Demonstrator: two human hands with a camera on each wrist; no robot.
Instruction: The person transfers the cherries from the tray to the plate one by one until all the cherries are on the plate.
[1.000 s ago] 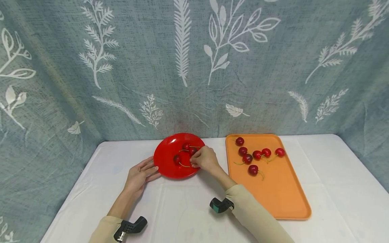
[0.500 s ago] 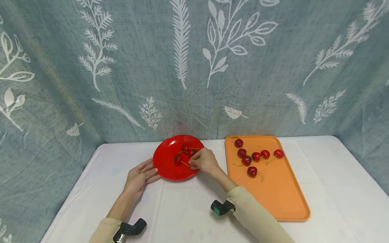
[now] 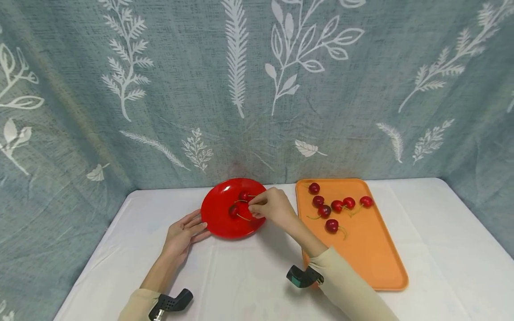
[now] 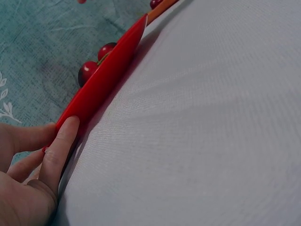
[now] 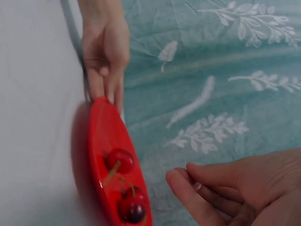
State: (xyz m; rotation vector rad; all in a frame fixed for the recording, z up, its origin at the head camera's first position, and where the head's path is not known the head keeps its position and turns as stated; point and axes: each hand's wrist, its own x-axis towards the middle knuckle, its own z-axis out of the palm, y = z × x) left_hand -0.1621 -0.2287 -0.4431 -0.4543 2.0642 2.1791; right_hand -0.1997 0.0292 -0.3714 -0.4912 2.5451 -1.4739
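My left hand [image 3: 179, 236] holds the near-left rim of the red plate [image 3: 217, 223], thumb at the top edge and fingers along its outer side. Two cherries with stems show on the plate in the head view, one cherry [image 3: 244, 195] toward the back and another cherry [image 3: 234, 211] nearer the middle. A dark cherry [image 5: 131, 210] shows among them in the right wrist view. Over the plate's right side is my right hand [image 3: 275, 207], its fingers loosely bent. Thumb and index fingertips sit close together with nothing visible between them in the right wrist view.
An orange tray [image 3: 369, 254] lies to the right on the white tablecloth [image 3: 241, 281], with several cherries toward its back, including a dark red cherry [image 3: 332, 226] nearest the front. A patterned teal curtain [image 3: 180, 89] hangs behind the table.
My right hand has lifted slightly and drawn to the right from the plate, its fingertips coming off the stem of the middle cherry. The left hand keeps its place at the rim.
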